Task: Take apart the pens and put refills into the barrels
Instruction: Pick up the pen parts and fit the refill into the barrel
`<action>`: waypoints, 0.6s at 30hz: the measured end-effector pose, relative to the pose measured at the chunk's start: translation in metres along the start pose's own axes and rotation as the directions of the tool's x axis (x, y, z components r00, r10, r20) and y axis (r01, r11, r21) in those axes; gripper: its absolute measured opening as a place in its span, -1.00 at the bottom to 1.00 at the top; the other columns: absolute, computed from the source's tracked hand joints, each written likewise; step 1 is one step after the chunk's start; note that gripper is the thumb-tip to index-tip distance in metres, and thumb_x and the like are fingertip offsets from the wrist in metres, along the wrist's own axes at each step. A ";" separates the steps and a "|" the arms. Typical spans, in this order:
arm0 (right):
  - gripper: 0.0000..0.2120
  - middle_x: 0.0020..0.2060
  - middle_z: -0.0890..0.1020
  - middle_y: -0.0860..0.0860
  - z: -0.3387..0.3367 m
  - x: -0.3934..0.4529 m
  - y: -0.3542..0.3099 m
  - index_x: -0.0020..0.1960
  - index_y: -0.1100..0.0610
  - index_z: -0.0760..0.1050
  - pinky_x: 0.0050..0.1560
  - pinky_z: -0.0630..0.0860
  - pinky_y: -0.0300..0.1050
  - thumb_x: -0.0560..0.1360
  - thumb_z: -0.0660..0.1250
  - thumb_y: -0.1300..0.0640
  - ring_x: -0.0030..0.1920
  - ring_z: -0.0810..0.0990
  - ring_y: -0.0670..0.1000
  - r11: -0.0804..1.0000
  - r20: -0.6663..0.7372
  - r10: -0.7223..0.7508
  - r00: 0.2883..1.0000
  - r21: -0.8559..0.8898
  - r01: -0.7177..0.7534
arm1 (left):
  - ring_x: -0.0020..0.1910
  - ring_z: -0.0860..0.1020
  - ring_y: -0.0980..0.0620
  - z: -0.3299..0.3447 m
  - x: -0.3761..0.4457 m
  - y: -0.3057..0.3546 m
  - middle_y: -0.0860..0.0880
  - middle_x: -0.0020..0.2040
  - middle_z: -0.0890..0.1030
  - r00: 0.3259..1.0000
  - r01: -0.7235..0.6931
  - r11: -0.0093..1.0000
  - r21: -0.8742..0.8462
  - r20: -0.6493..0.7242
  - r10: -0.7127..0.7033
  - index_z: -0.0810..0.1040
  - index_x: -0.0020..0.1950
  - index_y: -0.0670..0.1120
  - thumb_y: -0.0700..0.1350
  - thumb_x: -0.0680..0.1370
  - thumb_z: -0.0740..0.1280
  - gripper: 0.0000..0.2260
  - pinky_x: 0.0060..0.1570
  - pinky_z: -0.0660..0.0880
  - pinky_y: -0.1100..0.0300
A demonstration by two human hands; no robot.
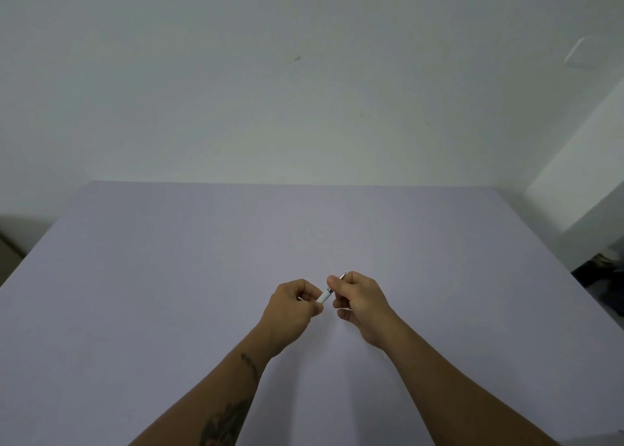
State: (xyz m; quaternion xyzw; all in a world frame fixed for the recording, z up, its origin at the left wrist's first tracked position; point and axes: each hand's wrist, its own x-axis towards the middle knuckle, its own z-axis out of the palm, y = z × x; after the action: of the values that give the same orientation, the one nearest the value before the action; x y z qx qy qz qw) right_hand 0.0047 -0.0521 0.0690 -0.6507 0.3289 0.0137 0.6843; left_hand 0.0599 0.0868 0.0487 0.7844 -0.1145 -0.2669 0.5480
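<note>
A white pen (325, 296) is held slanted between both hands above the lilac table (169, 276). My left hand (293, 307) grips the white barrel end. My right hand (358, 297) pinches the other end, and the pen's thin metal tip (343, 274) pokes out past its fingers. A short dark and metal joint shows in the gap between the two hands. Most of the pen is hidden inside my fingers. No loose refills or other pens are in sight.
A plain white wall (304, 74) rises behind the table's far edge. A white column (580, 175) stands at the right, with dark clutter (604, 270) on the floor beside it. A brown object (8, 256) sits past the left edge.
</note>
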 end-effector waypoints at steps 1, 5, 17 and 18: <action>-0.84 -0.32 0.50 0.06 -0.001 -0.001 0.000 -0.12 0.21 0.56 -0.26 0.49 -0.14 0.56 0.37 0.13 -0.32 0.47 -0.01 1.000 0.024 0.004 1.000 0.025 -0.005 | -0.36 0.42 0.06 -0.001 0.000 0.001 -0.02 -0.29 0.52 1.000 0.000 1.000 0.001 0.000 0.000 0.62 -0.14 -0.12 -0.25 0.48 0.39 -0.94 -0.33 0.38 0.21; -0.81 -0.31 0.59 0.02 -0.007 -0.001 -0.002 0.06 0.20 0.66 -0.21 0.48 -0.11 0.59 0.27 0.23 -0.27 0.51 0.01 0.974 0.118 0.022 0.993 0.222 -0.048 | -0.35 0.43 0.05 -0.003 0.002 0.003 -0.02 -0.29 0.53 1.000 0.006 1.000 -0.007 -0.012 -0.006 0.63 -0.16 -0.10 -0.25 0.47 0.40 -0.93 -0.32 0.39 0.19; -0.82 -0.36 0.50 0.05 -0.004 -0.003 0.001 -0.13 0.24 0.54 -0.24 0.51 -0.12 0.59 0.34 0.15 -0.33 0.48 -0.02 0.998 -0.030 -0.001 1.000 0.064 0.003 | -0.34 0.44 0.05 0.006 -0.001 0.004 -0.02 -0.26 0.54 1.000 0.005 1.000 0.028 0.006 -0.005 0.63 -0.12 -0.11 -0.25 0.49 0.39 -0.94 -0.31 0.41 0.20; -0.81 -0.36 0.50 0.05 -0.005 -0.003 0.002 -0.16 0.22 0.53 -0.24 0.51 -0.12 0.58 0.35 0.14 -0.33 0.48 -0.02 0.999 -0.038 -0.005 0.999 0.050 0.007 | -0.34 0.44 0.05 0.006 -0.001 0.003 -0.02 -0.26 0.54 1.000 0.003 0.999 0.032 0.009 -0.003 0.63 -0.11 -0.12 -0.25 0.49 0.39 -0.95 -0.31 0.41 0.21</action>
State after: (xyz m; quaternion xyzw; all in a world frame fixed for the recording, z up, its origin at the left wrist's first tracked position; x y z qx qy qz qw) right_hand -0.0004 -0.0546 0.0689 -0.6345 0.3400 -0.0091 0.6941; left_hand 0.0559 0.0810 0.0504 0.7919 -0.1201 -0.2696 0.5346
